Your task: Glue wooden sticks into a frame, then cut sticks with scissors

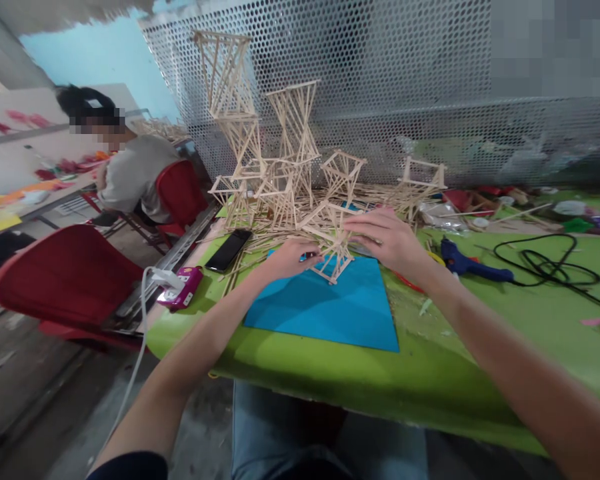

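A small frame of thin wooden sticks (pixel 333 248) stands on a blue sheet (pixel 330 307) on the green table (pixel 480 373). My left hand (pixel 291 258) grips its left side, fingers curled around the sticks. My right hand (pixel 387 237) rests on its top right, fingers bent over the upper sticks. Behind it rise several taller stick towers (pixel 260 147) and a heap of loose sticks.
A black phone (pixel 229 250) and a pink charger (pixel 181 288) with a white cable lie at the left. A blue glue gun (pixel 467 265) and a black cord (pixel 550 267) lie right. Perforated metal panel behind. Red chairs (pixel 65 280) and a seated person (pixel 130 167) at the left.
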A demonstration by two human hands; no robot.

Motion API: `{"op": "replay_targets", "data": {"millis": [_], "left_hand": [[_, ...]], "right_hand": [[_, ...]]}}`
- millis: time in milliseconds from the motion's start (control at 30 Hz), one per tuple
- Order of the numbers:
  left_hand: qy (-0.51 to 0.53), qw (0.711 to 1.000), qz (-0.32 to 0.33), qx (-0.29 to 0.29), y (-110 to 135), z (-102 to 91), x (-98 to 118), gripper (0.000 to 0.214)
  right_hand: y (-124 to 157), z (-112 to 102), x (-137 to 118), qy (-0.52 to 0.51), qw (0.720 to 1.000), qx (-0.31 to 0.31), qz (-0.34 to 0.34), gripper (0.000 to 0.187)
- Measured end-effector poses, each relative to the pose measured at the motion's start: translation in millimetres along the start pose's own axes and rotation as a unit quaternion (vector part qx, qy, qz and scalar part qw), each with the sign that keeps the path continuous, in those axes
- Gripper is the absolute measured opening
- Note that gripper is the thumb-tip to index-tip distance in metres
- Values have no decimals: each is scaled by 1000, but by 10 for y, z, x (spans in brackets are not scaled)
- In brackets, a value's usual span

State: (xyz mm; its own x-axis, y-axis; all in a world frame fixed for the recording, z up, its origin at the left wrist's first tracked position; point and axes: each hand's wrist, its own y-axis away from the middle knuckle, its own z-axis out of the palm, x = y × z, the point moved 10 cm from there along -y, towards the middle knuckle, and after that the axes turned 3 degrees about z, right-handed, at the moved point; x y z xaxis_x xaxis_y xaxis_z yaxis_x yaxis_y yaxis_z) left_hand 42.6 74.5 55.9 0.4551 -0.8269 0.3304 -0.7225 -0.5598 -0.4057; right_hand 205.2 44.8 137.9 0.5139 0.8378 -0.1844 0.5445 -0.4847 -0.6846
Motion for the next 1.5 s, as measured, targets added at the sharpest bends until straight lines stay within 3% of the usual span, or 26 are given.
{"op": "replay_targets", "data": {"millis": [467,667,800,933,1033,1500], "left_hand": [[-16,1000,12,11,23,117,-161,32],[45,998,-42,13,40,141,-283,29],[23,998,-37,-39,91,124,-341,35],[13,990,-66,-125,182,205,-582,43],[31,986,-71,-146,206,257,-697,36],[-46,985,-46,-161,133,288,-524,21]], "right_hand": [[-109,-13,-18,-26,999,-2,-48,23],[-92,-40,-48,-26,998,-7,-61,27],[-87,-41,-67,-8,998,-2,-70,27],[-77,-59,-144,13,994,18,-110,23],[-67,-66,-165,15,991,26,-127,23],[-49,-56,-85,13,993,24,-112,23]]}}
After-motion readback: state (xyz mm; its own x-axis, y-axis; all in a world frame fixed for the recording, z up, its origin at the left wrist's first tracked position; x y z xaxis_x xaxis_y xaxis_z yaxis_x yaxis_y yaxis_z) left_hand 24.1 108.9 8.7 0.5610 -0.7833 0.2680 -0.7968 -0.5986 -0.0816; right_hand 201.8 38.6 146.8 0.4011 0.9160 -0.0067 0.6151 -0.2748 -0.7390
